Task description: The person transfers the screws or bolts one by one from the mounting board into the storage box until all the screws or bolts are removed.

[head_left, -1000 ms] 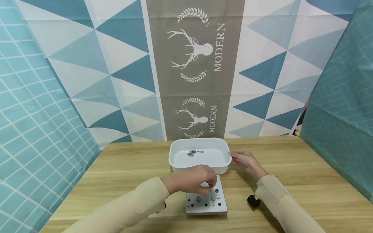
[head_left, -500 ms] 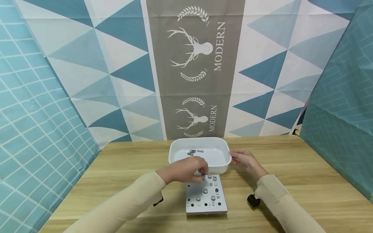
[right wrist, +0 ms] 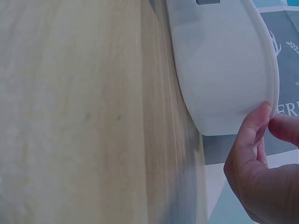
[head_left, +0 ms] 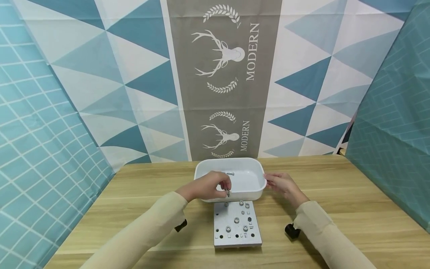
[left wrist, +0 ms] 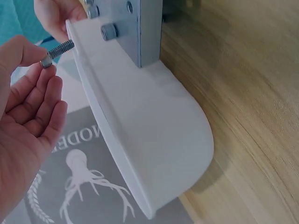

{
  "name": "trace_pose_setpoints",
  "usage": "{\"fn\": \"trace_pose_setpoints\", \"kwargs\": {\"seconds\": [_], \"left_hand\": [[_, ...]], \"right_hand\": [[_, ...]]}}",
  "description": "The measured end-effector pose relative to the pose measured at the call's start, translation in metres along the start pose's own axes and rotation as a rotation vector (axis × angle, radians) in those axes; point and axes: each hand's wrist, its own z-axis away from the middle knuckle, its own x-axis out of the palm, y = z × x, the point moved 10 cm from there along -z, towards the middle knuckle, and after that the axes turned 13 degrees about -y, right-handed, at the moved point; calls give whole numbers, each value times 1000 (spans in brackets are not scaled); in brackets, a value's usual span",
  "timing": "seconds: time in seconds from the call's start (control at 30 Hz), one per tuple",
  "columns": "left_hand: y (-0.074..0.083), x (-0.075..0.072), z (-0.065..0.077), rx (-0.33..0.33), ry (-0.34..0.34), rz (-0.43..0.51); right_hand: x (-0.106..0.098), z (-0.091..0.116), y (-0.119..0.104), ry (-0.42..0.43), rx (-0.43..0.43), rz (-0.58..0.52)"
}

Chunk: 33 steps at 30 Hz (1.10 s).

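Pinching a silvery bolt [left wrist: 60, 49], the left hand [head_left: 209, 185] hovers near the front rim of a white bin [head_left: 248, 196], where another bolt [head_left: 230, 173] lies inside; the right hand [head_left: 281, 184] pinches its right edge.

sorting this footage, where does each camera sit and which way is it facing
Head: worn on the head, looking forward and down at the white tray, metal plate and patterned backdrop; left hand, right hand and both sleeves show.
Left wrist: worn on that wrist, looking past the left hand at the bolt it pinches; part of the right hand shows beyond.
Right wrist: worn on that wrist, looking at the right hand gripping the tray's rim, above the tabletop.
Shared: head and left wrist both show bolt, tray, plate and both hands.
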Motion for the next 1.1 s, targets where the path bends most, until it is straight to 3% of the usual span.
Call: {"fn": "trace_pose_setpoints", "kwargs": {"seconds": [0.63, 1.1], "left_hand": [[-42, -17, -5, -77, 61, 83], [-61, -33, -11, -135, 110, 123]], "right_hand": [[0, 0, 1, 0, 8, 3], [-2, -2, 2, 10, 21, -7]]}}
